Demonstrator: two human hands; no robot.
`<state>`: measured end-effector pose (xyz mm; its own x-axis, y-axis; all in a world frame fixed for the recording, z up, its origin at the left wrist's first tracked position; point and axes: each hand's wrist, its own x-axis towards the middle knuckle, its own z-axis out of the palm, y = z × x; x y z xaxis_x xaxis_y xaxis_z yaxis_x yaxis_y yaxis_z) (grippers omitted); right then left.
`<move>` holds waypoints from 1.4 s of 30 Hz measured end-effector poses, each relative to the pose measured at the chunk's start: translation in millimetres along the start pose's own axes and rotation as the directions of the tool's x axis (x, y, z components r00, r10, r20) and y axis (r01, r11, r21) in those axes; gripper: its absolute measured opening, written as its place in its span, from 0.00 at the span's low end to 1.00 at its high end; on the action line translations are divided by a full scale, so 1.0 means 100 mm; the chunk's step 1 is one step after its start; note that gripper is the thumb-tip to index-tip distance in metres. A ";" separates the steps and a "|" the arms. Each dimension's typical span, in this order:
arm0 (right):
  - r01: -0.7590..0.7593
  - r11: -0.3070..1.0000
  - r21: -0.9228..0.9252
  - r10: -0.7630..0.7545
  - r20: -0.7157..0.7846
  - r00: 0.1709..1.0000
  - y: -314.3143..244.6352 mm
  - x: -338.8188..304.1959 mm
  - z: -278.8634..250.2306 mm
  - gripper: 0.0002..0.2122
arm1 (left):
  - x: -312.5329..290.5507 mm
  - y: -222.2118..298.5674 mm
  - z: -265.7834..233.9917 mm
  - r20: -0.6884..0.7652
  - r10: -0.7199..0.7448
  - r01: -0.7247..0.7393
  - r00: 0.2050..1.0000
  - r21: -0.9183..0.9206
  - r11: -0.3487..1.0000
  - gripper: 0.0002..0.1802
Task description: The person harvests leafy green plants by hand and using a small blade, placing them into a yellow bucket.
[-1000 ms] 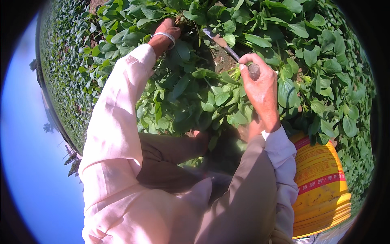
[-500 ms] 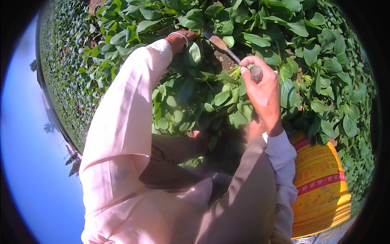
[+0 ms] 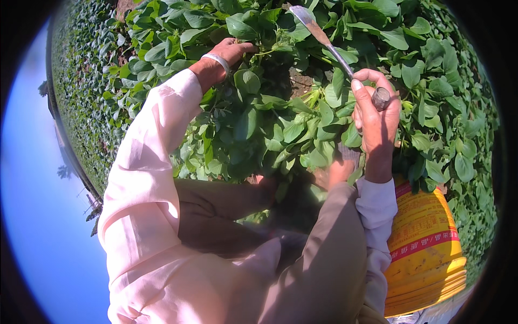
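In the head view, the left hand (image 3: 233,53) is stretched forward into dense broad-leaved greens (image 3: 294,129), with its fingers bent toward a pale green stem (image 3: 264,53) at the upper middle; contact seems likely, but whether the stem is actually pinched cannot be told, since the fingertips are partly lost among leaves. A white bracelet (image 3: 218,60) is worn on that wrist. By the right hand (image 3: 380,116), closed firmly in a fist, a long-shanked flat-bladed hand tool (image 3: 319,33) is gripped by its round handle, the blade tilted up and leftward over the foliage, apart from the left fingers. Control is probably best kept with the thumb and forefinger close to the shank, as they are placed here, and the edge is best directed away from the left hand. A stem is judged to be steadied better low down, where less leaf is crushed. A small patch of bare soil (image 3: 300,82) is seen between the plants, and a yellow bucket (image 3: 421,232) with red bands is set beside the right sleeve, well apart from the blade.
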<state>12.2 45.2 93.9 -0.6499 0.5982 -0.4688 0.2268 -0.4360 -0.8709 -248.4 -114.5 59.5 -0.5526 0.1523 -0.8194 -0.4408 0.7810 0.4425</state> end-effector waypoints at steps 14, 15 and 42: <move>0.093 0.925 -0.370 -0.027 0.180 0.983 0.05 0.31 0.34 0.03 | -0.88 0.72 -0.72 0.222 0.639 -0.602 0.737 -0.215 0.769 0.11; 0.104 0.927 -0.361 -0.046 0.166 0.985 0.02 0.25 0.32 0.03 | -0.85 0.75 -0.70 0.317 0.582 -0.584 0.749 -0.099 0.805 0.11; 0.429 0.553 -0.714 -0.150 0.421 0.894 0.04 -0.04 0.46 0.14 | 0.30 0.44 0.46 0.559 0.377 -0.352 0.739 0.797 -0.490 0.10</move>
<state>-17.9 10.0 98.9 -0.9209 0.3175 -0.2263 0.3646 0.4958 -0.7882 -252.1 -48.0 37.9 -0.1794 0.7453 -0.6422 0.9747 0.0463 -0.2186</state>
